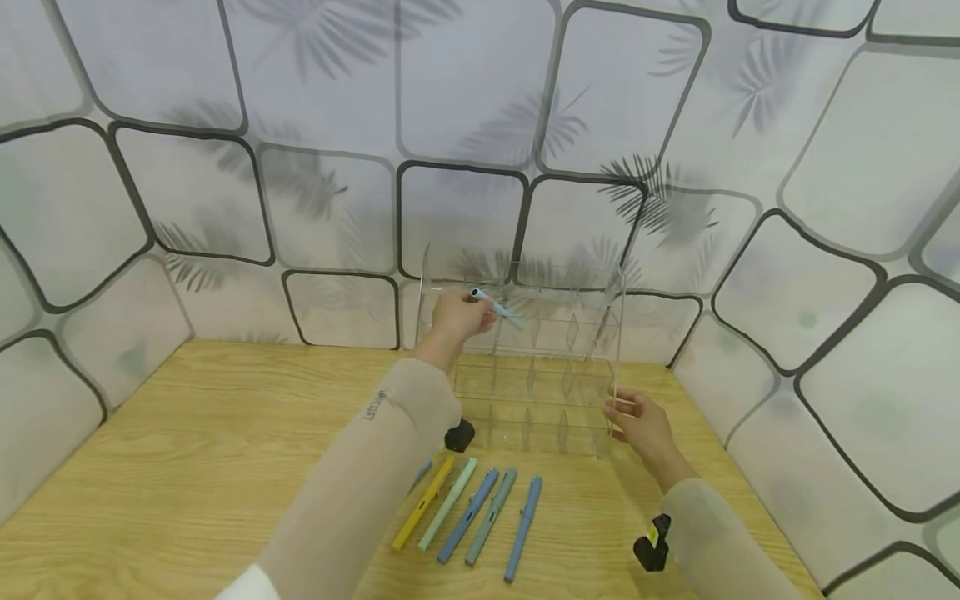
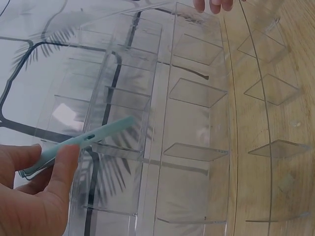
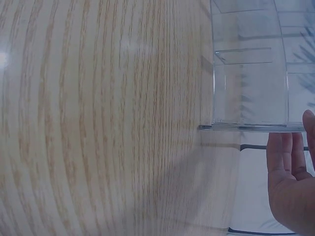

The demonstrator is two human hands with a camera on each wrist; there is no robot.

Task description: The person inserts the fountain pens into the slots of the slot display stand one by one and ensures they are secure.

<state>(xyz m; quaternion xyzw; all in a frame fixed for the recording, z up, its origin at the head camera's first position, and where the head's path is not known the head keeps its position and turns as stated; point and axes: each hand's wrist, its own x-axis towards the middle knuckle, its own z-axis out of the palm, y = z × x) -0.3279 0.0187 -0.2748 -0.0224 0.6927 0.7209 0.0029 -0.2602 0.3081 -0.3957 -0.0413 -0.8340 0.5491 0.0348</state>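
My left hand (image 1: 456, 318) pinches a pale blue-green pen (image 2: 106, 132) between thumb and fingers, in front of the upper tiers of a clear acrylic rack (image 1: 617, 358). The pen is tilted, one end reaching toward the rack's compartments. Thin upright dividers (image 2: 197, 93) split the tiers. At the rack's right side, my right hand (image 1: 647, 429) holds the side panel (image 3: 246, 127) low down, fingers against its outer face and the thumb near its edge. Several capped pens lie in a row before the rack, among them a yellow pen (image 1: 423, 504), a mint pen (image 1: 448, 504) and a blue pen (image 1: 522, 529).
The rack stands on a wood-grain table (image 1: 225, 433), close to a patterned wall covering (image 1: 337, 217). A small black block (image 1: 460, 435) shows by the left sleeve, and a black piece (image 1: 651, 546) by the right sleeve. The left forearm partly hides another blue pen (image 1: 422, 473).
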